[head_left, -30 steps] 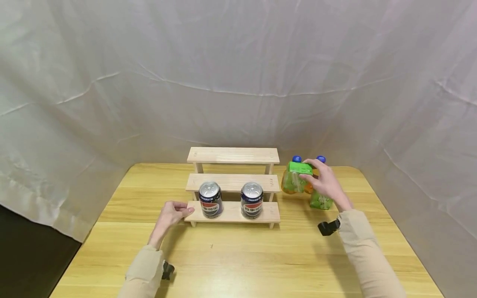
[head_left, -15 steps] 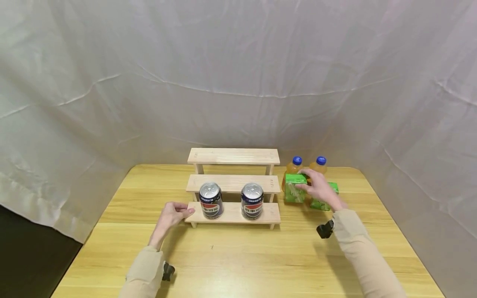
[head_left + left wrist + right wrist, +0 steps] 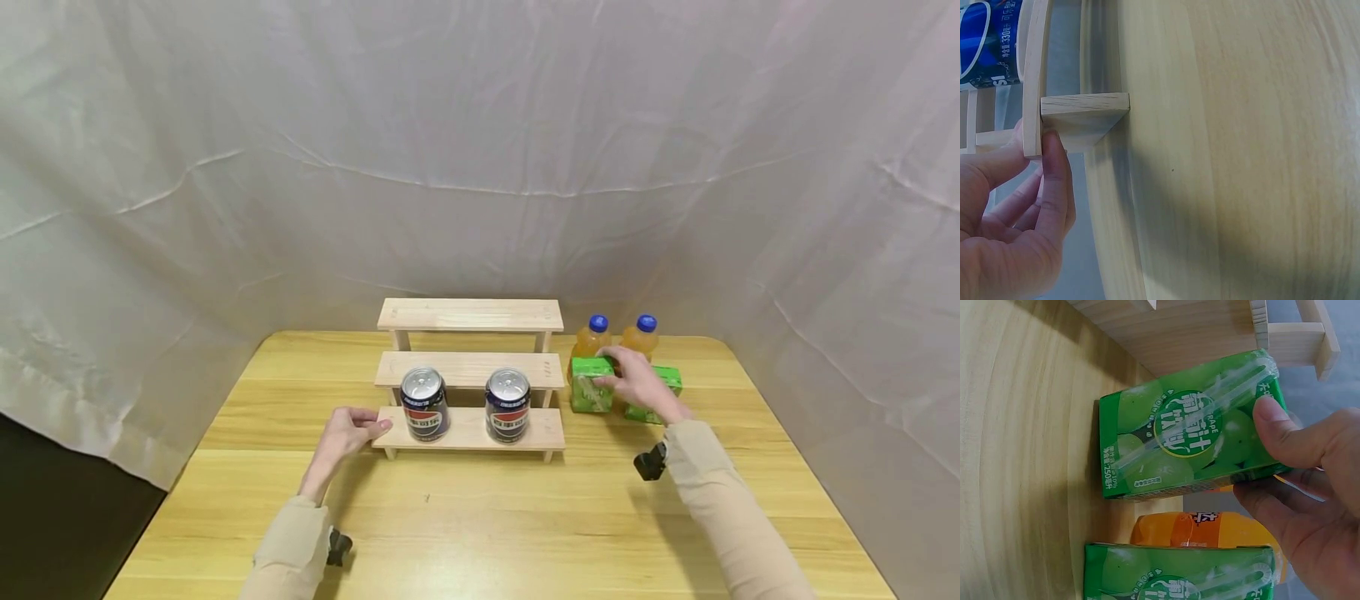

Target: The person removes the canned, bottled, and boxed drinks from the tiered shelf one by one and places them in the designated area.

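While two cans (image 3: pixel 507 408) are set on the shelf's near step (image 3: pixel 467 429), pinched by the left hand (image 3: pixel 347 429), one green box (image 3: pixel 1141 444) is held right of it by the right hand (image 3: pixel 637 383); another box (image 3: pixel 1122 572) and two bottles (image 3: pixel 640 339) are left on the tabletop (image 3: pixel 510 517).

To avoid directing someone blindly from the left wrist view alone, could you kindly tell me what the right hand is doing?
Observer: The right hand is pinching a green juice carton between thumb and fingers.
Operator: Thank you. I see part of one can; is it alone on its shelf?
Observer: No, two cans stand upright on the lowest shelf: a left can and a right can.
Operator: And could you say what stands behind the carton, please?
Observer: Behind it are two blue-capped bottles of orange drink, a left bottle and a right bottle.
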